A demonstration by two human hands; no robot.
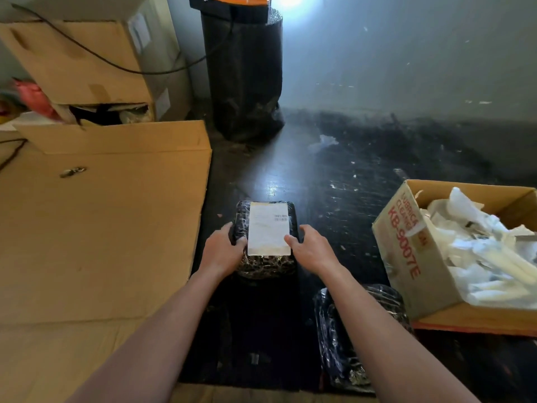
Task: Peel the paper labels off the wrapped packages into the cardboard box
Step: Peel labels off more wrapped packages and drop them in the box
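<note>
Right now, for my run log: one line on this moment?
hands: left, right gripping package | label: on | box: right

Package (266,239) at centre, on floor (334,175); label (268,228) on its top face. Left hand (222,251) touching at 9 o'clock, right hand (312,250) at 3. Second package (343,344) at 5 o'clock. Cardboard box (406,245) at 3–4 o'clock, peeled labels (479,251) inside. Flattened cardboard (101,228) at 9 o'clock. Bin (244,77) at 12.

dim rm | glare top ctr, on floor (273,187) | edges warped, soft
</note>
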